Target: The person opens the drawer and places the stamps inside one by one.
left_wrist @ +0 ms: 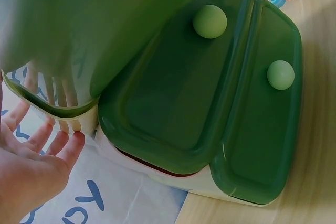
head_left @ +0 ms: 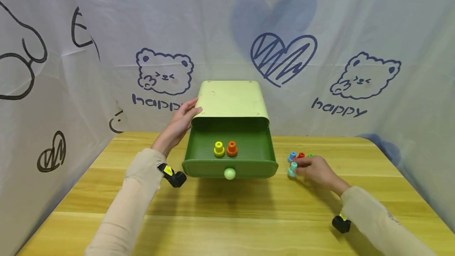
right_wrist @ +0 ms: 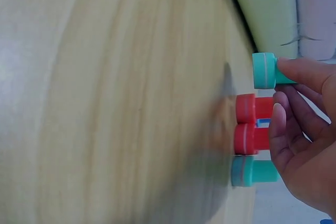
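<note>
My right hand (head_left: 317, 173) pinches a turquoise toy stamp (right_wrist: 264, 71), peg-shaped with a wide round base, between thumb and fingers. In the right wrist view its base looks slightly off the table. Close by stand red stamps (right_wrist: 244, 139) and another turquoise stamp (right_wrist: 242, 171); the head view also shows a blue stamp (head_left: 292, 156) and a green one partly hidden. My left hand (head_left: 179, 123) touches the left side of a cream drawer cabinet (head_left: 231, 98), fingertips at its upper edge. The top green drawer (head_left: 230, 168) is pulled out, holding a yellow stamp (head_left: 219, 149) and an orange stamp (head_left: 232, 149) upright.
Two lower drawers, a middle one (left_wrist: 173, 87) and a bottom one (left_wrist: 262, 129), are closed, each with a round pale green knob. The cabinet stands on a wooden table (head_left: 227, 224) near a white printed cloth (head_left: 220, 19) that hangs behind and at the sides.
</note>
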`<state>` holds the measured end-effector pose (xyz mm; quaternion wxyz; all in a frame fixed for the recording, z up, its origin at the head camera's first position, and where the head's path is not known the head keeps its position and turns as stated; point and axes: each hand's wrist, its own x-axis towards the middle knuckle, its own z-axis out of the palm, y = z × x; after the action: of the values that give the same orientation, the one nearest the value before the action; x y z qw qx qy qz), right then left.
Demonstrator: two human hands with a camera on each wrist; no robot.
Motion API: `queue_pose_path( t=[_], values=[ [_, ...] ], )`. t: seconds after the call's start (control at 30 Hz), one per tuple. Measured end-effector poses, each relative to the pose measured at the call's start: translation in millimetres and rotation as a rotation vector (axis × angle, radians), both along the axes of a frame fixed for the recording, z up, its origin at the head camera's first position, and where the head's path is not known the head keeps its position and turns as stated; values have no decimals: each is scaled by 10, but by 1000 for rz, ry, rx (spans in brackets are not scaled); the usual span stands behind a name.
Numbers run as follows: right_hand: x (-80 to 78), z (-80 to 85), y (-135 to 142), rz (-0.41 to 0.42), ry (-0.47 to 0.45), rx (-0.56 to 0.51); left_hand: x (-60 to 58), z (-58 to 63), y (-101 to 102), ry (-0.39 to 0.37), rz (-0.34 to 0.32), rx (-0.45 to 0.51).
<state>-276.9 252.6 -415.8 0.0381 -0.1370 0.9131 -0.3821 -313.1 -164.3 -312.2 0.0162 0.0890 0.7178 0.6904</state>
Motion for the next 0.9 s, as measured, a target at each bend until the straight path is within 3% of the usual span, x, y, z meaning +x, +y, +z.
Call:
queue_pose_path(
  t=[0.3, 0.6, 0.9],
  values=[
    [-3, 92, -13, -1, 61, -28, 13, 13, 8, -8, 4, -14],
    [32, 221, -87, -35, -37, -105, 13, 4, -3, -1, -1, -26],
    [-7, 413, -99, -49, 15, -15, 8, 3, -4, 14, 4, -17]
  ],
)
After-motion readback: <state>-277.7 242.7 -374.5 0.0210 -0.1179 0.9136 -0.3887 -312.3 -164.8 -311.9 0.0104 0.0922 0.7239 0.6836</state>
